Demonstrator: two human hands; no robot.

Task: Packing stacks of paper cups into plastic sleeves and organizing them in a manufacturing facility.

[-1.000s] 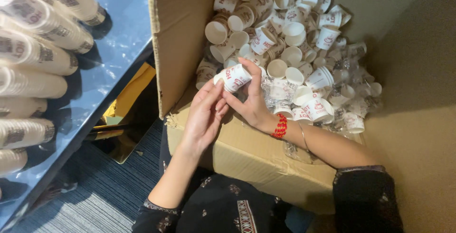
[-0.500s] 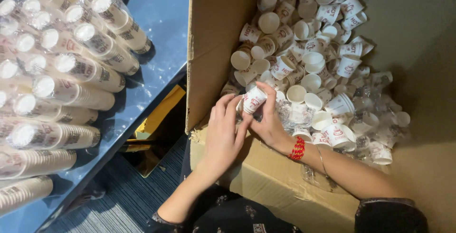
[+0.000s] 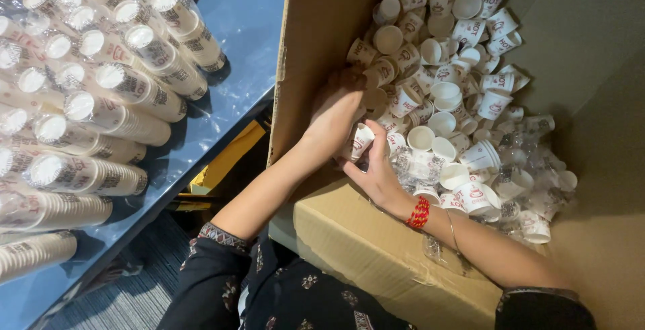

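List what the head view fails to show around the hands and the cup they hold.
- Left hand: fingertips blurred, reaching into the loose cups; whether it grips anything is unclear.
- Paper cup in the right hand: partly covered by both hands.
- Box bottom: buried under cups.
- Wrapped cup stacks: cut off by the left edge.

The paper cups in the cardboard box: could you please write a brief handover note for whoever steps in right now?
Left hand: inside the cardboard box, reaching among loose cups.
Right hand: holds one paper cup, red bracelet on its wrist.
Done: wrapped cup stacks lie in rows on the blue table.
Left: many loose cups and some clear wrapping remain in the box.
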